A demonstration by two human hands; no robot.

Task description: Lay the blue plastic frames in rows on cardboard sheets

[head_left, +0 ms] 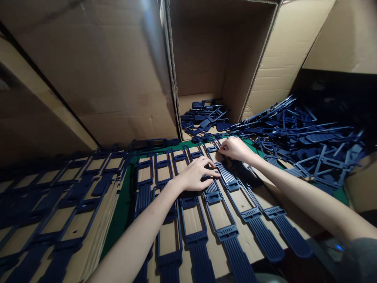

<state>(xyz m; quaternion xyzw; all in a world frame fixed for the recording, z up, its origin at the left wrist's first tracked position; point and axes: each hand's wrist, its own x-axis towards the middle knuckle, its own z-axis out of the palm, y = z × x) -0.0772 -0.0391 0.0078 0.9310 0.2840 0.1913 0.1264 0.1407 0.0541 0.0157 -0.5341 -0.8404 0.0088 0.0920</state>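
Rows of dark blue plastic frames with ribbed ends [220, 216] lie on a cardboard sheet [194, 218] in front of me. My left hand [198, 173] rests over the middle of the rows, its fingers spread, touching the parts near a ribbed piece. Further right and a little farther away, my right hand [234, 148] has its fingertips pinched together at the edge of a frame in the upper row. Whatever sits between those fingertips is too small to make out.
A loose heap of blue parts [312, 137] lies at the right. More parts lie inside an open cardboard box [218, 59] at the back. A cardboard stack [98, 220] with laid-out frames stands at the left, beside green surface [123, 200].
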